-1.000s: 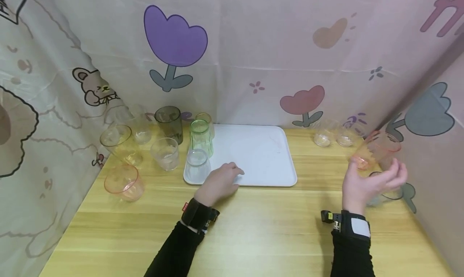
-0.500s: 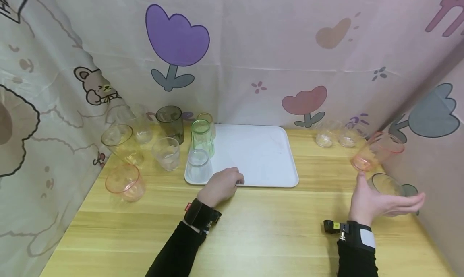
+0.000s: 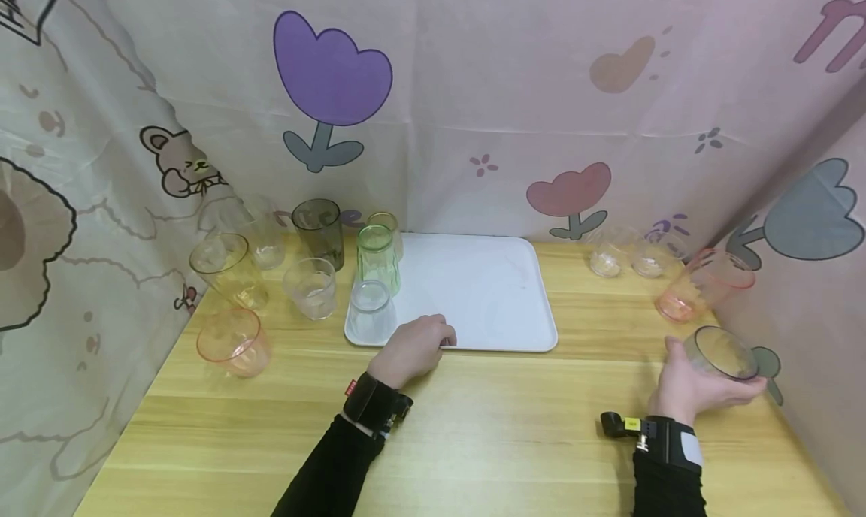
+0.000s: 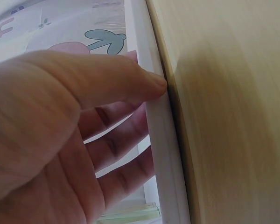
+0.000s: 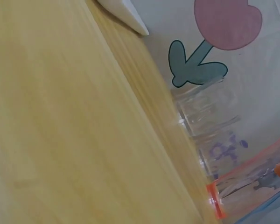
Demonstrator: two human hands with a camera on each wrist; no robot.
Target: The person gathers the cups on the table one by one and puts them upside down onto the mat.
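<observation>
My left hand grips the front rim of a white tray; in the left wrist view the thumb lies on the rim's outer side, fingers inside. On the tray's left end stand a clear upside-down glass, a green ribbed glass and a yellowish-rimmed glass behind. At the table's right side, my right hand holds a clear dark-rimmed glass, thumb on its left, fingers along its near side. A tall orange-pink glass stands just behind it.
Left of the tray stand a dark grey glass, clear glass, yellow glass, pink glass and another clear glass. Two small clear glasses are at the back right. A patterned curtain encloses the wooden table.
My right hand has left the tall orange-pink glass, now standing on the table, moved nearer me, and closed around the dark-rimmed glass. My left hand has tightened slightly at the tray's rim.
</observation>
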